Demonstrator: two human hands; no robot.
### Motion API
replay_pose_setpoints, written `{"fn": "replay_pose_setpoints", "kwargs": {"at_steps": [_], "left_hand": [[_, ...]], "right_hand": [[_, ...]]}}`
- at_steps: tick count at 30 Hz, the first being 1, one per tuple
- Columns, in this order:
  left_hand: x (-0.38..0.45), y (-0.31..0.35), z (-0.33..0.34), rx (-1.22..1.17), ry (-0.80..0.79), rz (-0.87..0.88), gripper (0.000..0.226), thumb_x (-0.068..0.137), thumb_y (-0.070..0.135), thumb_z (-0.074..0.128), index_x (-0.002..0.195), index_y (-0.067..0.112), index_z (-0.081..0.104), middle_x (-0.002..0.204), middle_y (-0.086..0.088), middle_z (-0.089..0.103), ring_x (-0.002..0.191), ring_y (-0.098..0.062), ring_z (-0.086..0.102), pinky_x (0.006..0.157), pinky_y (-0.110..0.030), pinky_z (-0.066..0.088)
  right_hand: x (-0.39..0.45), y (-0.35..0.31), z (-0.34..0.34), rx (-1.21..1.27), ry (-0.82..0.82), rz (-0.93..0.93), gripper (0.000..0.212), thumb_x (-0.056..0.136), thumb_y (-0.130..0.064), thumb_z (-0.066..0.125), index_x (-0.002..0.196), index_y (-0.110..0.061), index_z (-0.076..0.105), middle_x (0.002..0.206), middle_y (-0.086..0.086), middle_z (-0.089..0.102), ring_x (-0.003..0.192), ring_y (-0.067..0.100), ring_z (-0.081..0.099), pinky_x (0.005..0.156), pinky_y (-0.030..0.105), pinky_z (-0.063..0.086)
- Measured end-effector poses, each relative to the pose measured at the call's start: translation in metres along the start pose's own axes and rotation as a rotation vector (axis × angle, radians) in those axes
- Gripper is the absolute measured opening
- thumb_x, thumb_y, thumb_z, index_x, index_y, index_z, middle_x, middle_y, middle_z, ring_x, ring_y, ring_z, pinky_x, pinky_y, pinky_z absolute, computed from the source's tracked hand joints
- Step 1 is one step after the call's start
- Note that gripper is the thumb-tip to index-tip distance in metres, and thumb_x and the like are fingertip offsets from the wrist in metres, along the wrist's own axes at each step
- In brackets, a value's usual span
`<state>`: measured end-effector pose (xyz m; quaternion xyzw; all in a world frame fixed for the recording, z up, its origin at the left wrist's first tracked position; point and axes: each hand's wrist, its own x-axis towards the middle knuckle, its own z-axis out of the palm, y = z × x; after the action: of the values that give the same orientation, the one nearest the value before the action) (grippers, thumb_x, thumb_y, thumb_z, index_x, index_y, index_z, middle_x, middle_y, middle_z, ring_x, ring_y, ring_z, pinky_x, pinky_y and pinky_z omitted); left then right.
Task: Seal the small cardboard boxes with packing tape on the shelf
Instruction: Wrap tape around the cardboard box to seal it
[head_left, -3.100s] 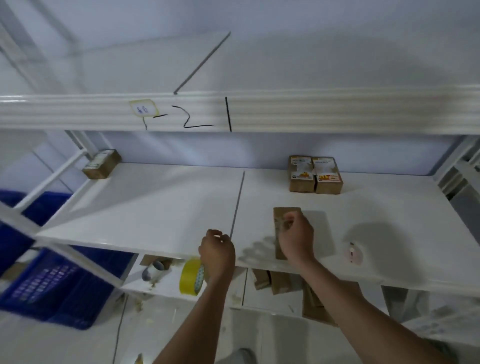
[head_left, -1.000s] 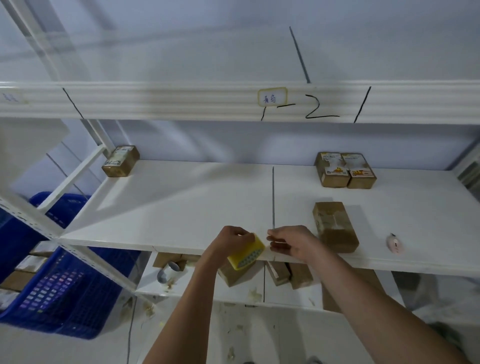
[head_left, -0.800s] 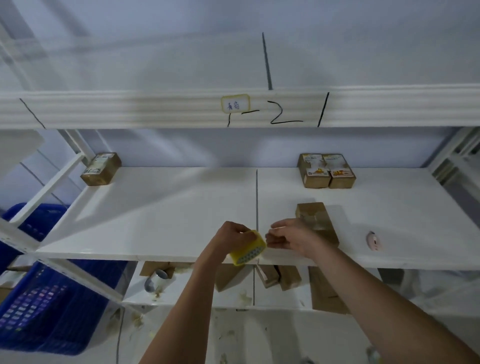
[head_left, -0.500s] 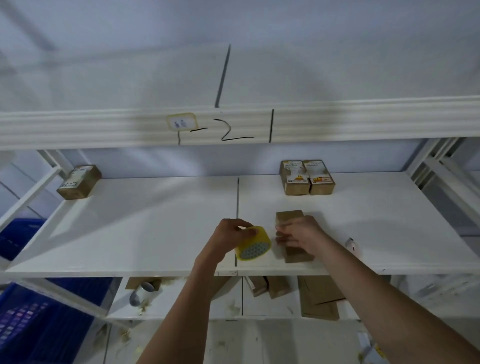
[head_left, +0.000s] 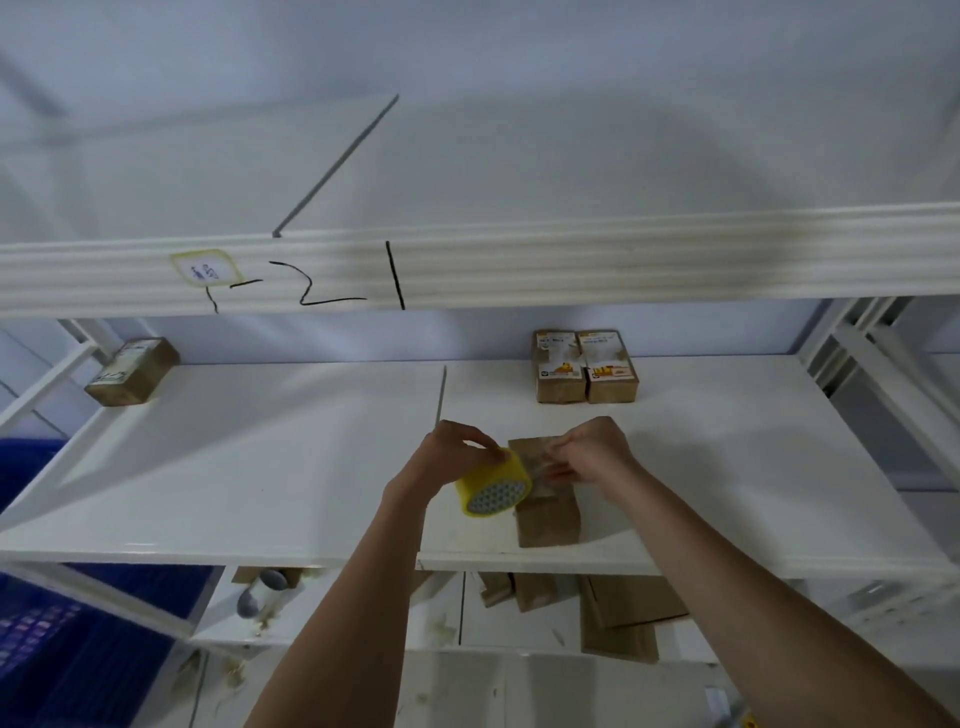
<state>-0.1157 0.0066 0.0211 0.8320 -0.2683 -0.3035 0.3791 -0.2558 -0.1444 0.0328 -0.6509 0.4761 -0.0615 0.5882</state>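
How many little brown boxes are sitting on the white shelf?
4. One small brown cardboard box lies under the hands at the front, two labelled boxes stand together at the back, one sits far left. Others may be hidden.

1. A plain brown cardboard box (head_left: 545, 499) lies flat near the white shelf's (head_left: 260, 467) front edge, long side running front to back.
2. A yellow tape roll (head_left: 493, 486) is tilted at the box's 9 o'clock side, touching it.
3. Two labelled boxes (head_left: 584, 366) sit side by side at 12 o'clock, against the back.
4. Another labelled box (head_left: 132, 370) sits at 10 o'clock, far left.
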Motion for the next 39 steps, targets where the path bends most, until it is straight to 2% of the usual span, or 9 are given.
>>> {"fn": "replay_pose_setpoints", "kwargs": {"at_steps": [3, 8, 11, 15, 18, 22, 27, 32, 39], "left_hand": [[0.002, 0.001, 0.007, 0.152, 0.036, 0.031, 0.011, 0.079, 0.041, 0.081, 0.082, 0.031, 0.077, 0.105, -0.002, 0.071, 0.095, -0.022, 0.067, 0.079, -0.032, 0.059], [0.012, -0.003, 0.008, 0.230, 0.057, -0.029, 0.027, 0.072, 0.058, 0.081, 0.080, 0.032, 0.077, 0.097, 0.002, 0.071, 0.090, -0.019, 0.068, 0.079, -0.033, 0.060], [0.018, -0.004, 0.002, 0.145, 0.018, 0.004, 0.034, 0.078, 0.055, 0.077, 0.088, 0.023, 0.078, 0.091, 0.001, 0.072, 0.086, -0.017, 0.069, 0.072, -0.027, 0.057], [0.020, -0.007, -0.014, -0.040, -0.143, -0.026, 0.037, 0.082, 0.045, 0.077, 0.084, 0.008, 0.076, 0.083, -0.007, 0.067, 0.084, -0.022, 0.063, 0.076, -0.031, 0.048], [0.026, -0.014, -0.026, -0.037, -0.197, -0.031, 0.027, 0.084, 0.036, 0.077, 0.077, 0.010, 0.075, 0.074, -0.001, 0.062, 0.081, -0.018, 0.058, 0.073, -0.027, 0.045], [0.034, -0.020, -0.028, -0.012, -0.245, -0.016, 0.036, 0.085, 0.041, 0.076, 0.067, 0.012, 0.066, 0.064, 0.000, 0.054, 0.068, -0.013, 0.053, 0.064, -0.023, 0.040], [0.047, -0.029, -0.010, 0.118, -0.238, -0.043, 0.043, 0.082, 0.048, 0.076, 0.058, 0.016, 0.060, 0.061, 0.000, 0.052, 0.063, -0.014, 0.053, 0.062, -0.026, 0.041], [0.050, -0.035, -0.005, 0.395, -0.168, -0.040, 0.054, 0.074, 0.073, 0.069, 0.066, 0.020, 0.063, 0.068, 0.005, 0.061, 0.063, -0.008, 0.060, 0.059, -0.022, 0.044], [0.051, -0.037, -0.002, 0.467, -0.241, -0.054, 0.058, 0.066, 0.077, 0.072, 0.072, 0.021, 0.056, 0.070, 0.005, 0.062, 0.061, -0.009, 0.062, 0.058, -0.023, 0.048]], "right_hand": [[-0.002, -0.005, -0.009, 0.063, -0.060, 0.000, 0.014, 0.082, 0.002, 0.078, 0.088, 0.010, 0.068, 0.085, 0.024, 0.074, 0.071, 0.032, 0.075, 0.066, 0.042, 0.063], [0.002, -0.009, -0.016, 0.112, -0.102, 0.028, 0.018, 0.085, 0.005, 0.073, 0.097, 0.015, 0.066, 0.092, 0.027, 0.073, 0.072, 0.029, 0.074, 0.057, 0.033, 0.062], [0.007, -0.005, -0.018, 0.120, -0.075, 0.031, 0.020, 0.083, 0.003, 0.076, 0.097, 0.014, 0.066, 0.088, 0.026, 0.073, 0.074, 0.030, 0.075, 0.059, 0.034, 0.062], [0.015, -0.007, -0.021, 0.151, -0.043, 0.072, 0.023, 0.084, 0.003, 0.075, 0.101, 0.014, 0.065, 0.089, 0.027, 0.072, 0.076, 0.031, 0.074, 0.063, 0.037, 0.062], [0.016, -0.007, -0.020, 0.162, -0.052, 0.129, 0.024, 0.083, 0.001, 0.076, 0.101, 0.012, 0.065, 0.089, 0.025, 0.073, 0.081, 0.032, 0.075, 0.071, 0.039, 0.063], [0.013, -0.004, -0.014, 0.187, -0.047, 0.154, 0.023, 0.084, -0.003, 0.076, 0.101, 0.010, 0.067, 0.089, 0.022, 0.074, 0.080, 0.028, 0.075, 0.068, 0.034, 0.063], [0.011, 0.003, -0.010, 0.177, -0.014, 0.168, 0.023, 0.083, -0.002, 0.077, 0.100, 0.009, 0.067, 0.088, 0.020, 0.075, 0.081, 0.028, 0.076, 0.073, 0.036, 0.062], [0.001, 0.004, -0.030, 0.198, 0.038, 0.154, 0.018, 0.086, 0.002, 0.072, 0.101, 0.011, 0.067, 0.090, 0.023, 0.073, 0.081, 0.029, 0.074, 0.074, 0.036, 0.061], [0.004, 0.018, -0.026, 0.120, 0.025, 0.203, 0.026, 0.089, -0.008, 0.073, 0.110, 0.006, 0.067, 0.101, 0.018, 0.074, 0.089, 0.029, 0.074, 0.068, 0.033, 0.061]]}}
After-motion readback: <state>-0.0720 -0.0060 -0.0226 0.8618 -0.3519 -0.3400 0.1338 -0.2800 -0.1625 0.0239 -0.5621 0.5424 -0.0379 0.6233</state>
